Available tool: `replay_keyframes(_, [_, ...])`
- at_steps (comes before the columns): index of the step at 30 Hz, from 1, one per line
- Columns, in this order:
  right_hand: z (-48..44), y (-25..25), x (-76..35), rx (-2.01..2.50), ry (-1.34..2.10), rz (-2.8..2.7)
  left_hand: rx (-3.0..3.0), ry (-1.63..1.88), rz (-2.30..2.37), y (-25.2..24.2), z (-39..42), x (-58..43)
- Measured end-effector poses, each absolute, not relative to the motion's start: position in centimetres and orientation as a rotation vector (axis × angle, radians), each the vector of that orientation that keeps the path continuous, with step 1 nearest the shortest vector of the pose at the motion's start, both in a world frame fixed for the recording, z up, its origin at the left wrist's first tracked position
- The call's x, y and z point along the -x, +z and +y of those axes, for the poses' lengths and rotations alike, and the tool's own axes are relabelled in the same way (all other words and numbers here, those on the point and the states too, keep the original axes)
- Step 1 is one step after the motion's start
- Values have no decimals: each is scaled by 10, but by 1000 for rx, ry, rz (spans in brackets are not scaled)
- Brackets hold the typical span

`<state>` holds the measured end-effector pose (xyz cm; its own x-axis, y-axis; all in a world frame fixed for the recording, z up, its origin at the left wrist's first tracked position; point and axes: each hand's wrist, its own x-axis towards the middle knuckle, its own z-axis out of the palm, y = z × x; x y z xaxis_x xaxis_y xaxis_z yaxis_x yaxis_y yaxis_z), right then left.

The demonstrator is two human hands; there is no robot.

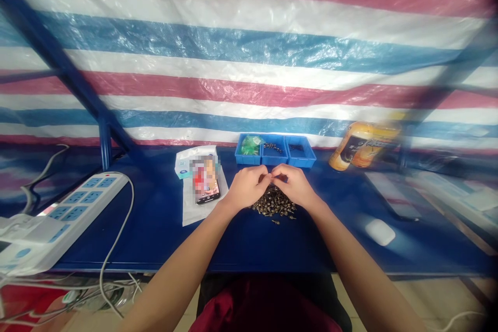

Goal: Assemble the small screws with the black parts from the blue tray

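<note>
My left hand (pixel 251 184) and my right hand (pixel 293 184) meet fingertip to fingertip in the middle of the table. Both are closed in a pinch; whatever sits between the fingers is too small to make out. Right below them lies a heap of small brass-coloured metal parts (pixel 274 202), partly covered by the hands. A few loose pieces have strayed to its near edge. Just beyond my fingers stands a blue three-part bin (pixel 274 160). Its left compartment holds a green plastic bag (pixel 251 145); the middle and right ones hold small dark metal pieces.
Left of the hands, a lit phone (pixel 212 194) rests on white packaging (pixel 190 212). A white power strip (pixel 83 202) with cables lies farther left. To the right are yellow bottles (pixel 350 148), a white rounded case (pixel 380 232) and a flat dark device (pixel 392 197).
</note>
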<state>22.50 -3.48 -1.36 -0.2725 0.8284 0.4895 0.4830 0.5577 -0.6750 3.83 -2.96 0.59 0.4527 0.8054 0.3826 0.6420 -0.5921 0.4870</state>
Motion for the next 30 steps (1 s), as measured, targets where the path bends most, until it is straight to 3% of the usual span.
replay_keyframes(30, [-34,-16,-226,1110,425,-1936,-2506,788,1301,8,-31,-39])
